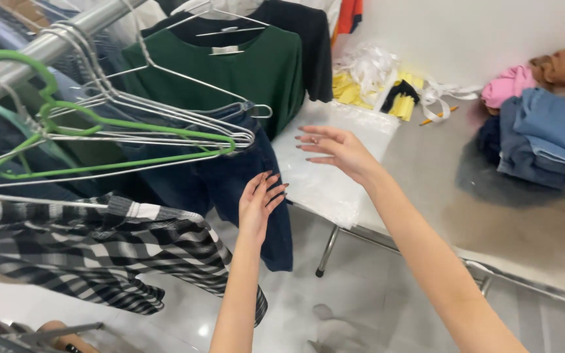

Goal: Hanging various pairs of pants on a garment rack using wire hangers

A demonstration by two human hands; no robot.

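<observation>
Grey table [439, 196] with clear plastic bags [335, 163], yellow tags [354, 91], folded clothes [544, 131].

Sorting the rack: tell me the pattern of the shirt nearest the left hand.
Black-and-white check on the shirt, clearest in the head view.

The dark navy jeans [230, 189] hang from a wire hanger [184, 108] on the metal rail [40, 49], legs dropping straight toward the floor, waistband just below the hanger's lower bar. The fabric is deep blue, almost black, with soft vertical folds. They hang below and in front of the green shirt on the same rail. Just right of the rail, a stack of clear plastic bags [335, 163] lies flat, glossy and whitish, its near edge drooping slightly downward.
</observation>
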